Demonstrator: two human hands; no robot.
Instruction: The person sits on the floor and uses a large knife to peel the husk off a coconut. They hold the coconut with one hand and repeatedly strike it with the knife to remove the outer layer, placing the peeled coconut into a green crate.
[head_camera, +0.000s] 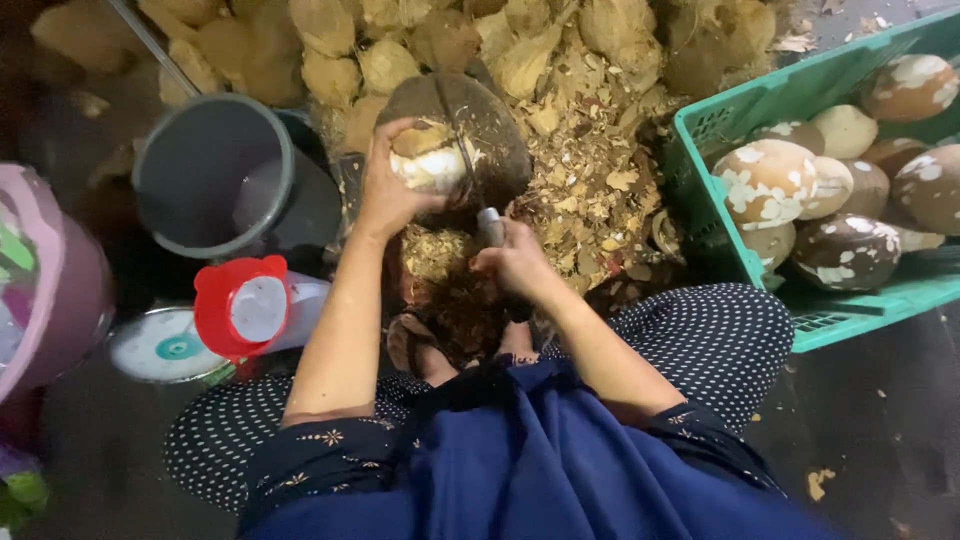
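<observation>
My left hand (385, 190) grips a partly peeled coconut (430, 160), white flesh showing with brown skin patches, and holds it on a dark round block (495, 125). A knife is in my right hand (515, 262), which grasps it by the handle. Its thin blade (458, 135) runs up across the coconut. Brown shavings (445, 265) lie under both hands, between my knees.
A green plastic crate (790, 100) of peeled coconuts stands at right. A heap of husk pieces (560, 60) fills the back. At left are a grey bucket (165, 165), a red-lidded jug (245, 305), a round lid (160, 345) and a pink tub (60, 280).
</observation>
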